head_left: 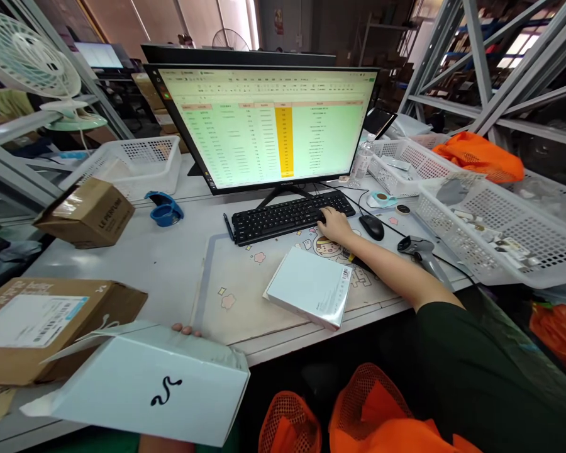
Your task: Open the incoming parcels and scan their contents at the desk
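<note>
A pale blue-white carton (155, 384) with a black squiggle on its side and raised flaps at its left end is in my left hand (185, 329). Only the fingertips show over the carton's far edge, closed on it; the rest of that hand is hidden underneath. My right hand (334, 225) rests on the right part of the black keyboard (278, 217), holding nothing, its fingers partly bent over the keys. Just left of my right forearm, a flat white box (309, 283) lies on the printed desk mat (231, 321). A black mouse (371, 227) sits right of the hand.
A lit monitor (264, 132) shows a spreadsheet. Brown cartons (85, 214) and a blue tape dispenser (166, 211) stand left. At right are a barcode scanner (422, 251), its cable, and white plastic baskets (504, 220). Orange mesh bags (372, 409) hang below the desk edge.
</note>
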### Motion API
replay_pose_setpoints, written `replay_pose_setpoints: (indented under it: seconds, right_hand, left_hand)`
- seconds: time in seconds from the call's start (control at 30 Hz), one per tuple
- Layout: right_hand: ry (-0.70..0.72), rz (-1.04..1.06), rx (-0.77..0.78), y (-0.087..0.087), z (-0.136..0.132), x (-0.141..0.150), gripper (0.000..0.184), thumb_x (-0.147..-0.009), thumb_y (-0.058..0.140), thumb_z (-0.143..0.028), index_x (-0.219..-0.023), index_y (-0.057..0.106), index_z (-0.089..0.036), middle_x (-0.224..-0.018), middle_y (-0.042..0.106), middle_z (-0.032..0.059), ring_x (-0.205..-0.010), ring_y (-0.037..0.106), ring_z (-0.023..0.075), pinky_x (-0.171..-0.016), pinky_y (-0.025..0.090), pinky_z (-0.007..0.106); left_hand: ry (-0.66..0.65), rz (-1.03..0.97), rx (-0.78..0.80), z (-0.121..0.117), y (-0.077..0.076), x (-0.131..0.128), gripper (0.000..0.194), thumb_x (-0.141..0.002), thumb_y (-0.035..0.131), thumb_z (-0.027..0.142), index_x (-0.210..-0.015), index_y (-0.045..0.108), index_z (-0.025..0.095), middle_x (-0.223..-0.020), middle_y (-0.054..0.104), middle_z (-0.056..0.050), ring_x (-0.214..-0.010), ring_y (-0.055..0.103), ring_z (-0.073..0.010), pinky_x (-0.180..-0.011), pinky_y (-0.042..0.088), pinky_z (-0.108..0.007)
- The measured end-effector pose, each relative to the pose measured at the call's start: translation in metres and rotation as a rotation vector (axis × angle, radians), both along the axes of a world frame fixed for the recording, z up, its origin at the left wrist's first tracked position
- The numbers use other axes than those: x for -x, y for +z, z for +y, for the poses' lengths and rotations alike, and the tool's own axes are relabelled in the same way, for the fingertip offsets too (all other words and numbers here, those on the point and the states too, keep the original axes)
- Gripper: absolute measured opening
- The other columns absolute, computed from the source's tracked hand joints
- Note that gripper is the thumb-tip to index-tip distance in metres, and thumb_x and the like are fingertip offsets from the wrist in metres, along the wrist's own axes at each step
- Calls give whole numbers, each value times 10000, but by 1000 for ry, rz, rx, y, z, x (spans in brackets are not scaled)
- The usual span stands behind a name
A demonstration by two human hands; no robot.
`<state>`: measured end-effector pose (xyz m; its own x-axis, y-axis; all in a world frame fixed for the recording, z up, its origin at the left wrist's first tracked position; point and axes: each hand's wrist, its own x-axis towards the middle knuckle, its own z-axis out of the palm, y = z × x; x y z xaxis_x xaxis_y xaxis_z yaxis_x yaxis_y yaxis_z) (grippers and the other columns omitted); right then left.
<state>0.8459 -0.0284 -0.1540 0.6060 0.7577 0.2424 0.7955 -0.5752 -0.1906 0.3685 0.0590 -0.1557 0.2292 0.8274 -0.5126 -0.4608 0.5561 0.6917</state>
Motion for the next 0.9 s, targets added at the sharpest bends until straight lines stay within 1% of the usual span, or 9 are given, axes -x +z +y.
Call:
replay_pose_setpoints:
  seconds: [0.1, 0.2, 0.27, 0.33, 0.4, 0.5, 0.63, 0.8, 0.9]
  right_hand:
    - [-5, -6, 10, 0, 1, 1, 582, -1050, 494, -361, -1557, 543, -80, -1594, 562, 222, -1425, 530, 370, -1176, 408, 527]
    - [6, -8, 32, -2, 0, 2, 554, -1045, 514, -373, -1516, 589, -92, -1615, 548, 206, -1464, 485, 367, -1182, 394, 531]
    - [13, -8, 48, -3, -2, 2, 542, -1051, 508, -382, -1499, 612, -95, -1644, 516, 204, -1491, 455, 363, -1195, 380, 534]
    - [15, -5, 63, -4, -4, 2, 551, -1061, 491, -387, -1512, 607, -94, -1666, 485, 211, -1515, 427, 363, -1206, 367, 542]
    - [16, 2, 81, -5, -6, 1, 569, -1065, 486, -391, -1543, 590, -100, -1677, 467, 215, -1537, 399, 367, -1220, 353, 552]
    - [18, 13, 107, -4, -7, -1, 578, -1066, 497, -406, -1556, 594, -117, -1697, 441, 208, -1577, 343, 381, -1257, 306, 574]
    - [17, 35, 124, -1, -5, -1, 590, -1066, 506, -409, -1579, 578, -128, -1724, 402, 204, -1605, 303, 389, -1293, 242, 604]
    - [20, 105, 110, 12, -9, 7, 623, -1055, 546, -429, -1589, 564, -108, -1730, 387, 224, -1621, 292, 419, -1299, 225, 659]
    - [47, 169, 63, 22, -31, 23, 616, -1106, 447, -416, -1637, 502, -108, -1709, 428, 219, -1596, 379, 369, -1299, 298, 596]
  left_hand:
    - [-45, -6, -50, -2, 1, 1, 568, -485, 815, 766, -824, 695, 326, -733, 716, 93, -582, 681, -158, -515, 657, -299]
    - [-82, -38, -94, -1, -6, 5, 590, -481, 854, 764, -852, 709, 328, -754, 723, 96, -611, 694, -154, -546, 671, -299]
    - [-69, -65, -105, 1, -11, 7, 558, -550, 833, 759, -873, 713, 320, -771, 726, 90, -632, 707, -155, -564, 680, -301]
    - [-54, -94, -101, 2, -13, 7, 486, -687, 754, 743, -901, 713, 308, -791, 729, 79, -648, 721, -161, -569, 686, -313]
    - [-43, -110, -73, 2, -10, 5, 446, -846, 615, 719, -928, 708, 291, -800, 730, 59, -651, 729, -171, -565, 689, -335]
    - [-10, -114, -7, 0, -2, 0, 506, -1007, 394, 664, -907, 681, 259, -752, 706, 33, -605, 712, -172, -532, 671, -329]
    - [8, -147, -6, -4, 4, -2, 435, -1054, 349, 519, -926, 662, 246, -754, 699, 31, -599, 710, -169, -546, 664, -318]
    - [-54, -187, -11, 0, -1, 4, 508, -1076, 293, 561, -969, 672, 242, -798, 733, 9, -642, 736, -190, -586, 669, -343]
    - [-17, -167, 14, -4, -4, 8, 485, -1074, 338, 563, -943, 675, 239, -770, 723, 16, -633, 716, -172, -585, 660, -314]
